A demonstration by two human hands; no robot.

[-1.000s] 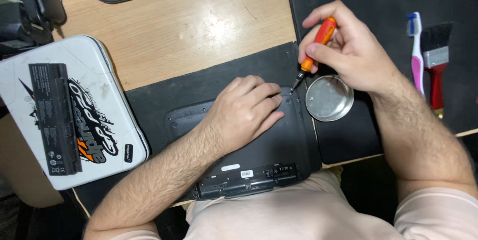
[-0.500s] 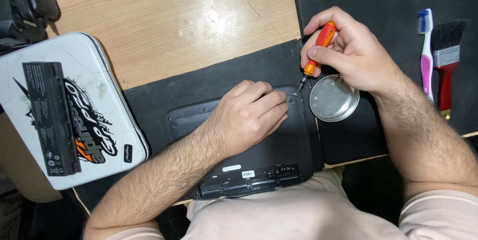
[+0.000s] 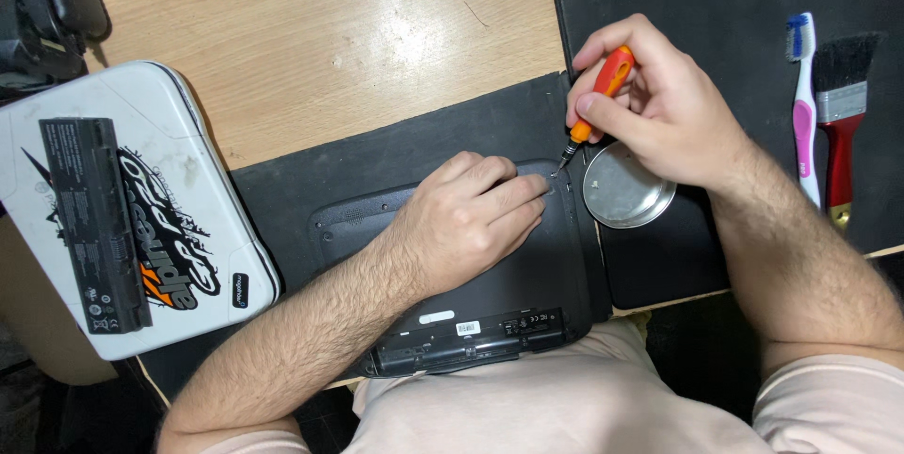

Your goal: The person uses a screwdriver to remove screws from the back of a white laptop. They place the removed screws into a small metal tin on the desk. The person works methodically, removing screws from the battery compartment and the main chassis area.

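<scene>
The right hand [image 3: 664, 105] grips an orange screwdriver [image 3: 595, 105], its tip on the black laptop base [image 3: 527, 284]. The left hand [image 3: 466, 218] lies flat on that base, grasping nothing.

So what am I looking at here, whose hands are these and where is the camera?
No machine: a person's two bare hands, filmed by a camera on their head looking down. The left hand presses flat on an upturned black laptop lying on a wooden desk. The right hand holds an orange screwdriver, its tip at the laptop's edge. Beside it sits a round metal dish. Further right lie a toothbrush and a paintbrush; on the left, a white laptop carries a black battery.
</scene>
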